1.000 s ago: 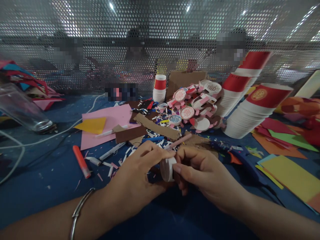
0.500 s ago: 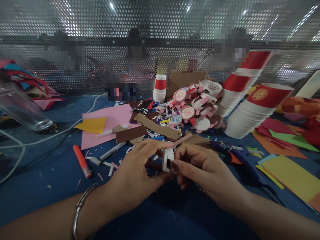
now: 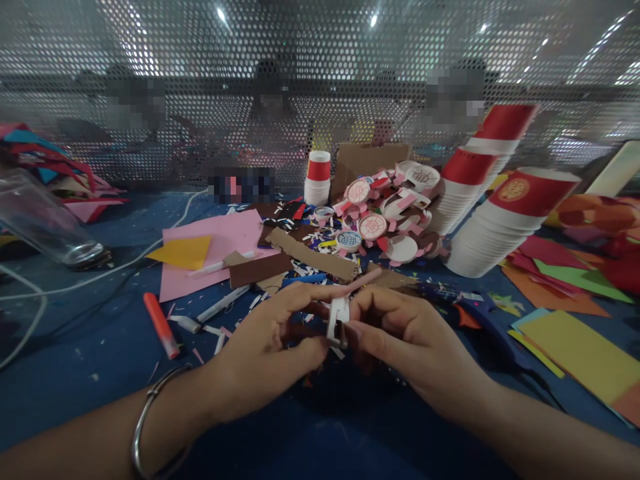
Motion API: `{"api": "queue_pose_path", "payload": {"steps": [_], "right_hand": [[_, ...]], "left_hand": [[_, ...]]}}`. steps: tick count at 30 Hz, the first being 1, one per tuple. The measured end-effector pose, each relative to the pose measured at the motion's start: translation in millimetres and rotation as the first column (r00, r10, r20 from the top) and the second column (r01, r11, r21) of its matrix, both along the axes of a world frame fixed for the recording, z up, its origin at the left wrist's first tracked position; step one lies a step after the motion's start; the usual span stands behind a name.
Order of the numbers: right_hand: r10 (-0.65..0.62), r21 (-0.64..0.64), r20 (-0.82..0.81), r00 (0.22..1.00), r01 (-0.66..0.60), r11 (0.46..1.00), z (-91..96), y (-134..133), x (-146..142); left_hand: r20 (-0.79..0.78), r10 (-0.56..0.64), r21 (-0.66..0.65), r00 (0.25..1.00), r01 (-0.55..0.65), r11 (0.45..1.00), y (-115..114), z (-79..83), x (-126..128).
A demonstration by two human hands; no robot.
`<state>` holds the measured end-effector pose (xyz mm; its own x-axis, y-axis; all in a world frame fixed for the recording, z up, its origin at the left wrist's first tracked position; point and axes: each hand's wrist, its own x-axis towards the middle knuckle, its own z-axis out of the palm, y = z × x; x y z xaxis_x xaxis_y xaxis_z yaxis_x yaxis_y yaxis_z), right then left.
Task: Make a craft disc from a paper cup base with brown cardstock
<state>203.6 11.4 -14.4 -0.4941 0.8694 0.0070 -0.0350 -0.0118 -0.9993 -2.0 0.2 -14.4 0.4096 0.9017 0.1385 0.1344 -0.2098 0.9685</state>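
Between my hands, above the near middle of the table, is a small white paper-cup piece (image 3: 339,320) with a dark spot on its lower edge. My right hand (image 3: 405,333) pinches its right side with thumb and forefinger. My left hand (image 3: 280,340) curls around its left side, thumb low and index finger stretched over the top. A pinkish strip (image 3: 367,279) sticks up behind the fingertips; whether it is joined to the piece I cannot tell. A bracelet (image 3: 146,417) circles my left wrist.
Beyond my hands lie a heap of cut cup bottoms (image 3: 373,227), paper scraps and a cardboard strip (image 3: 310,253). Tall paper-cup stacks (image 3: 505,227) lean at right, beside a dark blue corded tool (image 3: 495,333). A red marker (image 3: 161,325) and a glass jar (image 3: 50,220) are at left.
My left thumb and fingers have shifted slightly on the white piece, leaving a wider gap beneath the index finger. The piece has turned a little. My right hand keeps its pinch.
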Motion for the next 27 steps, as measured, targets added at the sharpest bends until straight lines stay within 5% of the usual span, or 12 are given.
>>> {"api": "queue_pose_path", "payload": {"steps": [27], "right_hand": [[0.027, -0.035, -0.06, 0.998, -0.029, 0.999, -3.4, -1.6, 0.6]], "left_hand": [[0.07, -0.026, 0.049, 0.997, 0.022, 0.999, 4.7, -3.3, -3.4]]}}
